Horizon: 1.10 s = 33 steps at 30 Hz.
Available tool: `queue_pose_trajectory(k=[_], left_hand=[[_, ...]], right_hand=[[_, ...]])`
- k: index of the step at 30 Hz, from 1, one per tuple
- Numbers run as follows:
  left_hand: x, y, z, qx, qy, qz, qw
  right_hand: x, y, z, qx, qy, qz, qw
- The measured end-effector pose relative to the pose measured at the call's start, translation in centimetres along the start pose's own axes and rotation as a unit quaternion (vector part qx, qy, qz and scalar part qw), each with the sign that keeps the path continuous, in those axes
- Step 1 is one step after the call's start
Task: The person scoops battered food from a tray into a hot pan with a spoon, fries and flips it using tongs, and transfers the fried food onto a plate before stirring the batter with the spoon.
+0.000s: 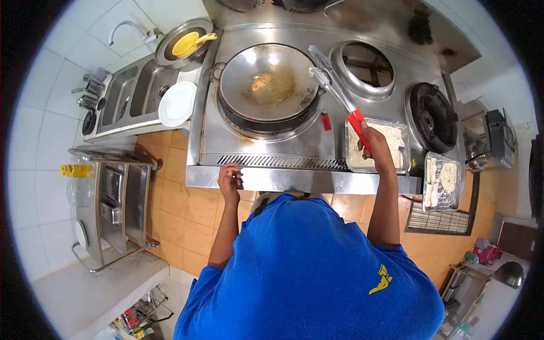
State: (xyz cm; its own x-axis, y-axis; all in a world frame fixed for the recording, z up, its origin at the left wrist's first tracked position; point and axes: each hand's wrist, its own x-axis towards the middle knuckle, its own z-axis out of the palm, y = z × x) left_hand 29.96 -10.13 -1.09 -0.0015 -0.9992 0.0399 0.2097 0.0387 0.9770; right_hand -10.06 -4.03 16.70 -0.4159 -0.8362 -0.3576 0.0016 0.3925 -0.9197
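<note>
My right hand (pixel 375 148) is closed around the red handles of metal tongs (pixel 340 85). The tongs point up and left, their tips over the right rim of a large wok (pixel 241 102). A yellowish patch of oil (pixel 280 85) lies in the wok, with a small orange-brown spot beside it. Below that hand is a clear tray (pixel 351 161) holding pale, dough-like pieces. At the front edge of the steel stove (pixel 255 177) my left hand (pixel 229 180) hangs with loosely bent fingers, nothing visible in them.
A red lighter (pixel 326 121) lies right of the wok. Two more burners, one ring-shaped (pixel 385 90) and one black (pixel 430 116), stand farther right. A second tray (pixel 443 207) of pale pieces juts past the front edge. At left are a sink (pixel 148 93) and a white lid (pixel 177 104).
</note>
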Motion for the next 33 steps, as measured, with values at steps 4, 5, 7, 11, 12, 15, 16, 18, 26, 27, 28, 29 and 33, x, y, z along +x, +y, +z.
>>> queue_pose_trajectory(k=[4, 5, 7, 11, 12, 15, 16, 18, 26, 27, 28, 29, 33], left_hand=[[0.3, -0.2, 0.0, 0.044, -0.001, 0.022, 0.999], [0.2, 0.0, 0.1, 0.047, 0.001, 0.016, 0.999], [0.1, 0.1, 0.1, 0.055, 0.005, 0.003, 0.998], [0.3, 0.2, 0.2, 0.08, -0.001, -0.005, 0.997], [0.4, 0.1, 0.0, 0.084, -0.005, -0.006, 0.996], [0.2, 0.5, 0.5, 0.086, 0.007, -0.024, 0.996], [0.1, 0.2, 0.5, 0.094, 0.019, -0.02, 0.995], [0.2, -0.8, 0.1, 0.077, 0.042, -0.023, 0.996], [0.9, -1.0, 0.9, 0.123, 0.101, 0.04, 0.986], [0.9, -1.4, 1.0, 0.152, 0.092, 0.076, 0.981], [0.7, -1.6, 0.9, 0.141, 0.105, 0.078, 0.981], [0.7, -1.7, 0.8, 0.129, 0.118, 0.081, 0.981], [0.3, -0.3, 2.2, 0.086, 0.17, 0.011, 0.982]], right_hand=[[-0.4, 0.5, -1.3, 0.027, 0.028, -0.026, 0.999], [-0.4, 0.6, -1.7, 0.037, 0.038, -0.034, 0.998], [-0.7, 0.5, -2.6, 0.056, 0.061, -0.05, 0.995], [-1.2, 0.6, -5.1, 0.081, 0.11, -0.095, 0.986], [-1.3, 0.8, -5.9, 0.077, 0.125, -0.092, 0.985], [-1.6, 1.6, -8.1, 0.067, 0.164, -0.082, 0.981], [-1.4, 2.4, -8.7, 0.068, 0.171, -0.076, 0.98], [-1.8, 3.2, -9.4, 0.064, 0.189, -0.071, 0.977], [-1.7, 4.8, -10.3, 0.056, 0.169, -0.047, 0.983], [-1.5, 5.1, -10.8, 0.053, 0.165, -0.049, 0.984], [-1.4, 5.2, -11.1, 0.049, 0.165, -0.049, 0.984], [-1.2, 5.0, -11.4, 0.037, 0.164, -0.052, 0.984], [0.1, 3.4, -12.0, 0.023, 0.151, -0.076, 0.985]])
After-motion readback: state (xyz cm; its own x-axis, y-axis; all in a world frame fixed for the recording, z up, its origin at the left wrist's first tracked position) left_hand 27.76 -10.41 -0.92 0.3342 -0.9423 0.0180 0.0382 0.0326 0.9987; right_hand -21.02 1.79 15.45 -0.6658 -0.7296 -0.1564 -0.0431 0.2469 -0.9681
